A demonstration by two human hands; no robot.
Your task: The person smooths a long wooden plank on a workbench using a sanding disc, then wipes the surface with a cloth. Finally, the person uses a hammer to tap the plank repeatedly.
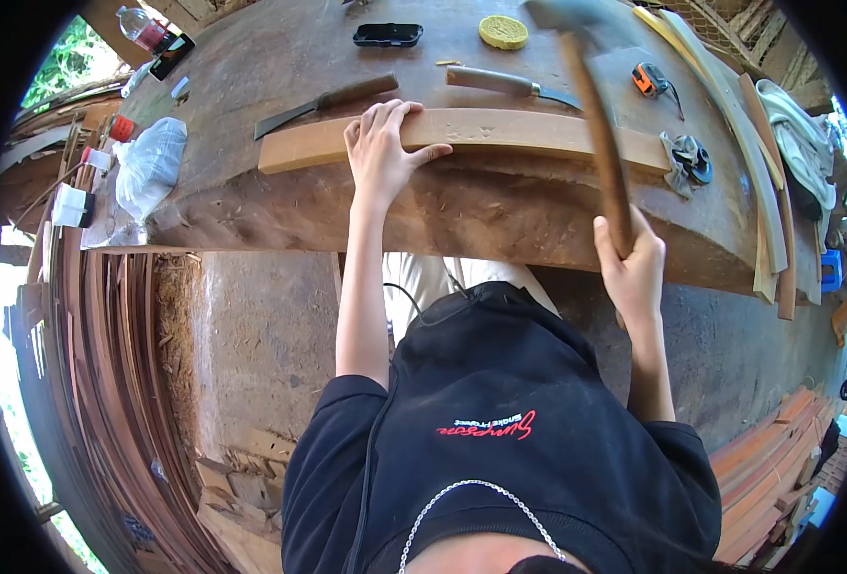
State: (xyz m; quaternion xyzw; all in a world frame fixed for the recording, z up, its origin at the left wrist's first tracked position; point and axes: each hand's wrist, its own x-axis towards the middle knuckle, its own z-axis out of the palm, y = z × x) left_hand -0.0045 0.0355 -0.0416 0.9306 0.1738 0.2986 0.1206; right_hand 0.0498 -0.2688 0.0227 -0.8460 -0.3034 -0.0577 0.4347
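My left hand [382,153] lies over the left part of a long wooden board [524,129] at the workbench's near edge. Its fingers reach across the top, and the thumb stretches along the near side. In my right hand [634,273] is the long wooden handle of a hammer [603,139], raised over the board's right part; its grey head is smeared by motion. Beyond the board lie two wooden-handled blades, one knife-like tool [352,91] on the left and another blade tool [490,80] nearer the middle. The hammer handle hides part of the board.
On the workbench [280,57] are a black tray [388,35], a yellow round block [503,33], an orange-black tape measure [648,79] and a grey crumpled item [687,165]. A plastic bag [151,167] and bottle [144,29] stand left. Long planks [730,124] line the right edge.
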